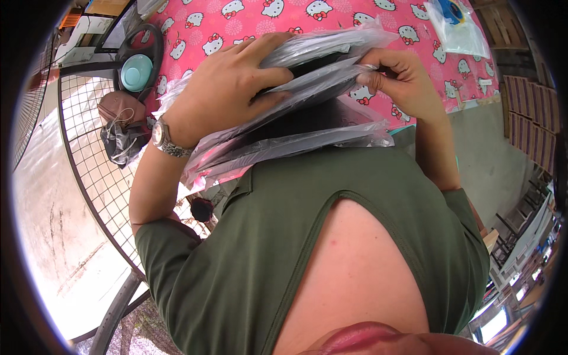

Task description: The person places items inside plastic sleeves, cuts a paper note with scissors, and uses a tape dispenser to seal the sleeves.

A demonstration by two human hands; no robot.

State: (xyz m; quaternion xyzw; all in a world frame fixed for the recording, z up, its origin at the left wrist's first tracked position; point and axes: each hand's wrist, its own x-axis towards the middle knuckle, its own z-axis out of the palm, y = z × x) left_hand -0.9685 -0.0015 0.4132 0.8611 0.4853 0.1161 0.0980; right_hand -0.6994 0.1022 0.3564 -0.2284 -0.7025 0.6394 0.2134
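A stack of clear plastic bags (331, 142) with dark, flat contents leans in front of my chest at the near edge of the table. What the dark contents are, I cannot make out. My left hand (239, 83), a metal watch (161, 135) on its wrist, lies over the stack's left part, fingers curled around the upper plastic layers. Thumb and fingers of my right hand (399, 77) pinch the right edge of one middle layer. Between the layers the plastic gapes, showing the black inside (313, 118).
A pink tablecloth (248, 26) with white cartoon cats covers the table. At the far right lies a clear plastic bag (464, 38) with a blue and yellow item. To the left are a teal bowl (137, 72), a brown cap (120, 107) and wire mesh (89, 130).
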